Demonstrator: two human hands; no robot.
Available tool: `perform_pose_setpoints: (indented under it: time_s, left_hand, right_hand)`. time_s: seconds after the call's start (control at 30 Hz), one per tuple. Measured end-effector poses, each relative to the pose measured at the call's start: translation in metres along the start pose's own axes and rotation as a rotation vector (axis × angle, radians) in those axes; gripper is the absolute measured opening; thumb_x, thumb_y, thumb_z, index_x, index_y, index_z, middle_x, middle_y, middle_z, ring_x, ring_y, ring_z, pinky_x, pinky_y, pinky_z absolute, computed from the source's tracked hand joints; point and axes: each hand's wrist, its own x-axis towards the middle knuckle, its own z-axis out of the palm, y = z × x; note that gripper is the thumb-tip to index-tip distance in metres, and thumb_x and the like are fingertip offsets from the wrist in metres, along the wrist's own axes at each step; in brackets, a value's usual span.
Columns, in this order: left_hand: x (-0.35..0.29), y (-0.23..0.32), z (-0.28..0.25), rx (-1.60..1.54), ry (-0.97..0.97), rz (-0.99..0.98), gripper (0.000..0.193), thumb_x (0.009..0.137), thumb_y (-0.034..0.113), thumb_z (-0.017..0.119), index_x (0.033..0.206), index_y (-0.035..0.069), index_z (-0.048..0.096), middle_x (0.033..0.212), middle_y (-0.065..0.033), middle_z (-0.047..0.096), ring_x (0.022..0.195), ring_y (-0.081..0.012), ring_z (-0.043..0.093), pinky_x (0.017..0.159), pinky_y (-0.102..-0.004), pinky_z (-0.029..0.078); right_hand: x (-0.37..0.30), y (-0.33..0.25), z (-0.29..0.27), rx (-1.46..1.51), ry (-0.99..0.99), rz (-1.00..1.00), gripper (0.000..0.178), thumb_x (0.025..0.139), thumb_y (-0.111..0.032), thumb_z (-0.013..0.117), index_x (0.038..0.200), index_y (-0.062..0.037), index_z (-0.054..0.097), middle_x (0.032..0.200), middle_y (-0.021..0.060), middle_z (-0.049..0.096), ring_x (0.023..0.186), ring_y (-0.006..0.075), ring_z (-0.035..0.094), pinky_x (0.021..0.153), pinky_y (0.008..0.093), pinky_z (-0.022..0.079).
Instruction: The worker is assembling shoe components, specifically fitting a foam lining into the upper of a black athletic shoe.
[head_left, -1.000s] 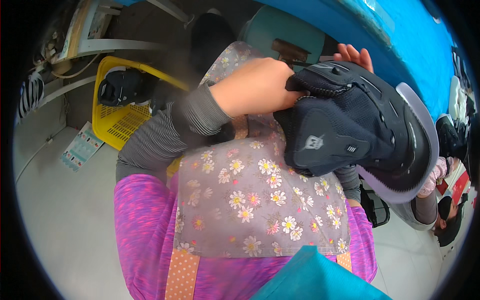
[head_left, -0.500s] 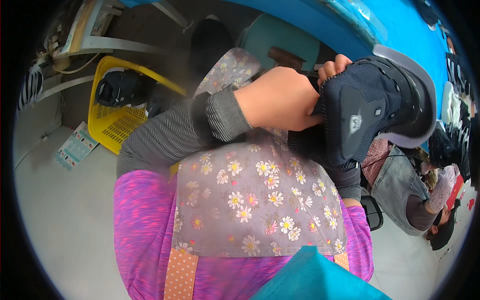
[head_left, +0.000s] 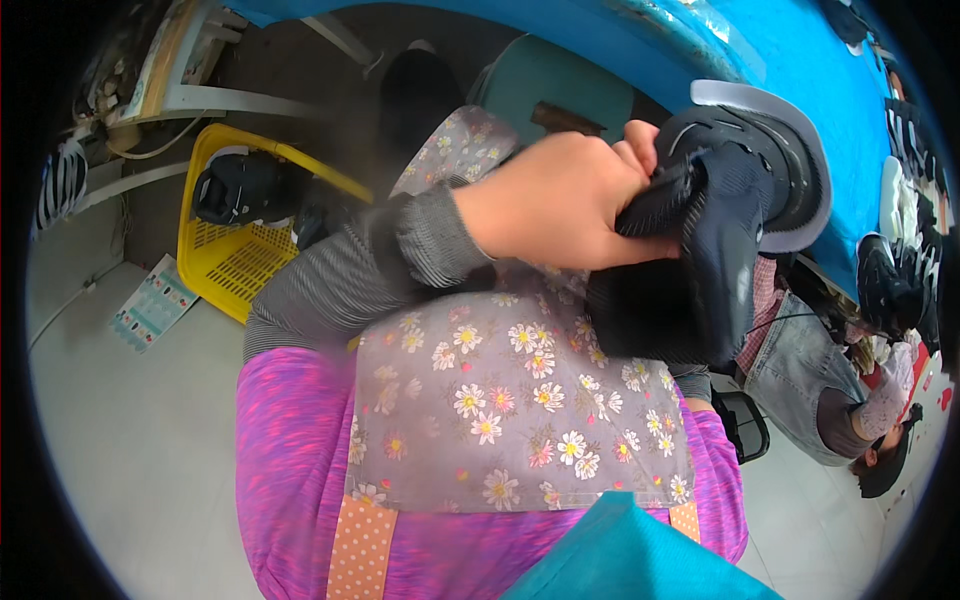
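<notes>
A black mesh sneaker (head_left: 722, 225) with a pale grey sole edge is held up over my lap, right of centre, tilted with its collar toward my hands. My left hand (head_left: 550, 200) reaches across from the left, closed on the shoe's edge, its thumb pressed along the dark fabric. Beyond it, a few curled fingers of what appears to be my right hand (head_left: 640, 148) grip the shoe's far side. The rest of that hand is hidden behind the shoe and my left hand. A flowered grey apron (head_left: 510, 400) covers my lap.
A yellow plastic basket (head_left: 215, 262) with black shoes stands on the floor at left, beside a printed sheet (head_left: 152, 303). A blue-covered table (head_left: 845, 130) runs along the far right, with several shoes at its edge. Another person (head_left: 810, 385) sits at right.
The sneaker has turned and shifted slightly left, so its side panel with the pale mark has swung away and the collar edge shows. Both hands stay on it, moving slightly left.
</notes>
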Motion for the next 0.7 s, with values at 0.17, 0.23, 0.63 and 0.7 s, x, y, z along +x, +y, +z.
perform_pose_setpoints:
  time_s: [0.17, 0.23, 0.63, 0.7]
  left_hand:
    - [0.004, 0.009, -0.011, 0.426, 0.144, -0.030, 0.032, 0.080, 0.038, 0.070, 0.076, 0.007, 0.068, 0.062, -0.0128, 0.060, 0.059, -0.0343, 0.062, 0.056, -0.0419, 0.049]
    - [0.009, 0.012, -0.010, 0.449, 0.192, 0.114, 0.021, 0.081, 0.021, 0.073, 0.070, 0.005, 0.064, 0.060, -0.0127, 0.056, 0.055, -0.0337, 0.057, 0.053, -0.0392, 0.046]
    - [0.021, 0.021, -0.012, 0.381, 0.027, -0.136, 0.023, 0.077, 0.010, 0.075, 0.098, 0.002, 0.069, 0.072, -0.0125, 0.063, 0.074, -0.0263, 0.066, 0.069, -0.0323, 0.051]
    - [0.022, 0.006, -0.002, 0.216, 0.231, -0.062, 0.027, 0.079, 0.008, 0.073, 0.104, 0.001, 0.067, 0.084, -0.0124, 0.065, 0.082, -0.0235, 0.066, 0.075, -0.0306, 0.051]
  right_hand:
    - [-0.002, -0.001, 0.006, -0.062, 0.035, -0.017, 0.030, 0.096, -0.029, 0.063, 0.096, -0.0001, 0.058, 0.080, 0.0064, 0.059, 0.076, 0.0191, 0.050, 0.069, 0.0327, 0.045]
    - [-0.002, -0.001, 0.005, -0.078, 0.047, -0.018, 0.030, 0.096, -0.030, 0.063, 0.095, 0.0000, 0.058, 0.079, 0.0059, 0.059, 0.075, 0.0184, 0.049, 0.068, 0.0323, 0.045]
    - [-0.006, -0.008, 0.013, -0.133, 0.084, -0.019, 0.033, 0.099, -0.031, 0.061, 0.089, 0.0010, 0.059, 0.072, 0.0027, 0.057, 0.068, 0.0141, 0.044, 0.061, 0.0301, 0.041]
    - [-0.005, -0.006, 0.015, -0.148, 0.098, -0.016, 0.034, 0.099, -0.031, 0.060, 0.088, 0.0011, 0.059, 0.071, 0.0022, 0.057, 0.067, 0.0134, 0.043, 0.060, 0.0297, 0.040]
